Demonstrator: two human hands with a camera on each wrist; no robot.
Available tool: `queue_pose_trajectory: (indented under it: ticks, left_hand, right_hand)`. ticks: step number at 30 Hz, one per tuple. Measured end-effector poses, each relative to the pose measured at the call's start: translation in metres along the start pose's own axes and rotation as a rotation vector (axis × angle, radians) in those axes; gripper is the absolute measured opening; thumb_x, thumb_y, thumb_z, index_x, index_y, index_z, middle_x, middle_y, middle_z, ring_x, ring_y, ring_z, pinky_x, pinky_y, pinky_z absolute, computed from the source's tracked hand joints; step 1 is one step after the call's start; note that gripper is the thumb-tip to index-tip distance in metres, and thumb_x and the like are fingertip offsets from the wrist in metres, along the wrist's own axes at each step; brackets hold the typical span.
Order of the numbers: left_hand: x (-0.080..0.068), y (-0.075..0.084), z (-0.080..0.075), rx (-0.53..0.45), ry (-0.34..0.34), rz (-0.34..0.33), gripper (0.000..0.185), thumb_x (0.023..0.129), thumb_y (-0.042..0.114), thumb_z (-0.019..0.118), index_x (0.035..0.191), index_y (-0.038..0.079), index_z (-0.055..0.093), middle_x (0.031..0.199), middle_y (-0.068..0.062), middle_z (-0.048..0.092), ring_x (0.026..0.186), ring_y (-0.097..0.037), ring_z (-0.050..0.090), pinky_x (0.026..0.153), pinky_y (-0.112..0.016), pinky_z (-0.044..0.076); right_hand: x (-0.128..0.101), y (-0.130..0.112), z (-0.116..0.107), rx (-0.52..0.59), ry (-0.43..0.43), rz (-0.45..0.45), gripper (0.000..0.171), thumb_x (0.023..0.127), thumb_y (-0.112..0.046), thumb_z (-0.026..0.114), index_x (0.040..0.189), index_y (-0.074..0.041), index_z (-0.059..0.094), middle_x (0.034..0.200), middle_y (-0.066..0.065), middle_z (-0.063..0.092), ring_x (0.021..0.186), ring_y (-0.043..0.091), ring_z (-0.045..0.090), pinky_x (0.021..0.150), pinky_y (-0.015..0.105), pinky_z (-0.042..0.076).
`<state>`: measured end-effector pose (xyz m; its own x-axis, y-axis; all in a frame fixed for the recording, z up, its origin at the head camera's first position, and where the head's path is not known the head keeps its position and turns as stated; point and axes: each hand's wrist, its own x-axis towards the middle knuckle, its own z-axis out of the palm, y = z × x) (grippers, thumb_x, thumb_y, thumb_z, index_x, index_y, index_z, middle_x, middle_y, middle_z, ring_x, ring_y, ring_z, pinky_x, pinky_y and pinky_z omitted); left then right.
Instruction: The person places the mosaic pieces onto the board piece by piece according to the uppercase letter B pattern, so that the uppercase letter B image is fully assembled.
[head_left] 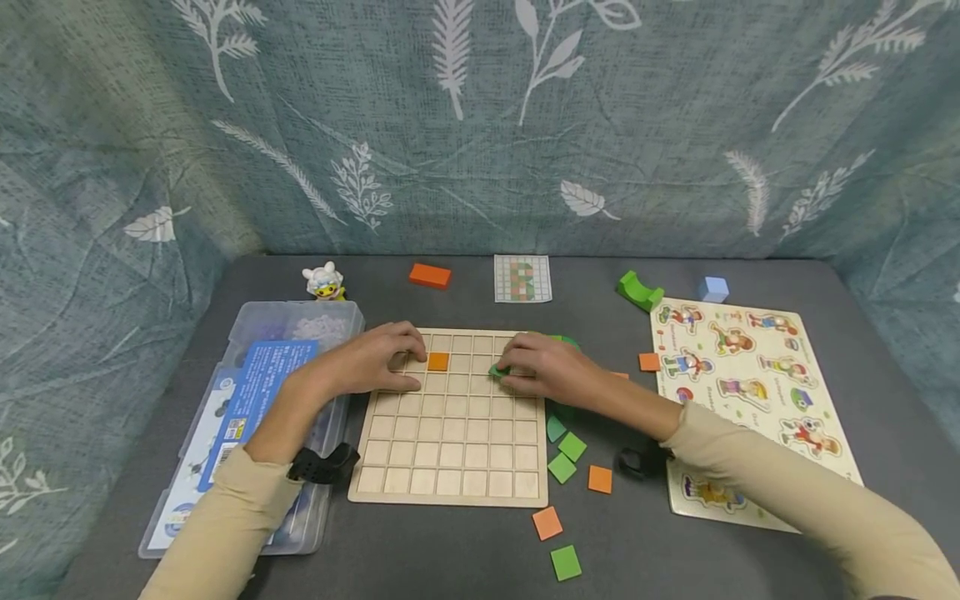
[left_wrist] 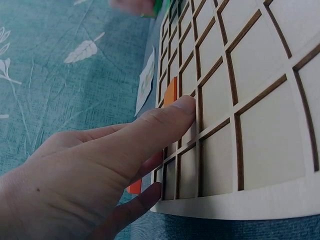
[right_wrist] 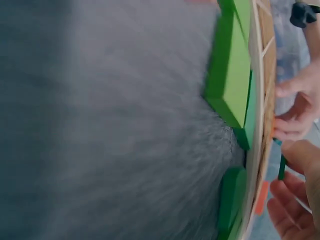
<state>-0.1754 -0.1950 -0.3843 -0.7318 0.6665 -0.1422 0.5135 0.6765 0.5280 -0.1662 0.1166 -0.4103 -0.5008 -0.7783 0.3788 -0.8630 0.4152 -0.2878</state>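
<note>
From the head view I see my right hand [head_left: 542,367] pinching a small green square tile [head_left: 498,371] between thumb and fingertips, held at an upper-middle cell of the pale wooden grid board [head_left: 453,475]; whether the tile is already seated or only tilted over the cell I cannot tell. My left hand [head_left: 378,360] lies with relaxed fingers on the board's upper left corner, just beside the orange square tile [head_left: 438,361] that sits in its cell. My worry is that the green tile catches on a grid rib and lands crooked, since the fingers cover most of it and I cannot see its edges line up. The board could also slide on the grey tabletop [head_left: 675,550] if the steadying hand eases off, and my right forearm passes close over the loose green and orange tiles [head_left: 572,446] by the board's right edge. The left wrist view shows the thumb tip [left_wrist: 182,107] pressed onto a rib next to the orange tile, a contact the head view blurs. The right wrist view shows the green tile edge-on between the fingers, plus a thick green block [right_wrist: 231,65] against the board's side.
</note>
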Motion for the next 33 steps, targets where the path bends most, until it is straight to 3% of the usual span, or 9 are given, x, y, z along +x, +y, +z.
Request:
queue_pose_trajectory:
  ticks: [7,13,25,33]
  left_hand:
    - [0.0,0.0,0.0,0.024,0.006,0.011,0.03,0.083,0.025,0.076,0.108,0.01,0.069,0.12,-0.006,0.06,0.109,-0.024,0.054,0.094,-0.042,0.047]
    - [0.001,0.0,0.0,0.065,0.027,0.017,0.032,0.081,0.027,0.078,0.107,0.01,0.07,0.117,-0.004,0.062,0.105,-0.022,0.053,0.092,-0.042,0.046]
    - [0.001,-0.001,0.001,0.052,0.01,-0.003,0.032,0.082,0.027,0.077,0.109,0.011,0.07,0.121,-0.005,0.061,0.109,-0.024,0.052,0.095,-0.043,0.046]
    - [0.0,-0.001,0.0,0.048,0.002,-0.018,0.032,0.083,0.027,0.076,0.11,0.011,0.07,0.122,-0.005,0.061,0.108,-0.024,0.051,0.093,-0.043,0.046]
  right_hand:
    - [0.026,-0.001,0.017,-0.042,-0.036,0.053,0.014,0.088,-0.02,0.072,0.1,-0.013,0.073,0.101,0.003,0.068,0.088,0.015,0.064,0.071,0.026,0.054]
    - [0.028,-0.002,0.019,-0.057,-0.029,0.07,0.015,0.087,-0.019,0.073,0.099,-0.012,0.074,0.099,0.003,0.069,0.085,0.015,0.063,0.068,0.025,0.053]
    - [0.028,-0.005,0.022,-0.07,-0.021,0.118,0.014,0.086,-0.021,0.074,0.097,-0.012,0.074,0.097,0.003,0.07,0.083,0.015,0.061,0.068,0.025,0.052]
    - [0.033,-0.011,0.026,-0.063,-0.011,0.165,0.015,0.086,-0.026,0.074,0.094,-0.013,0.073,0.088,0.001,0.065,0.073,0.012,0.053,0.062,0.021,0.045]
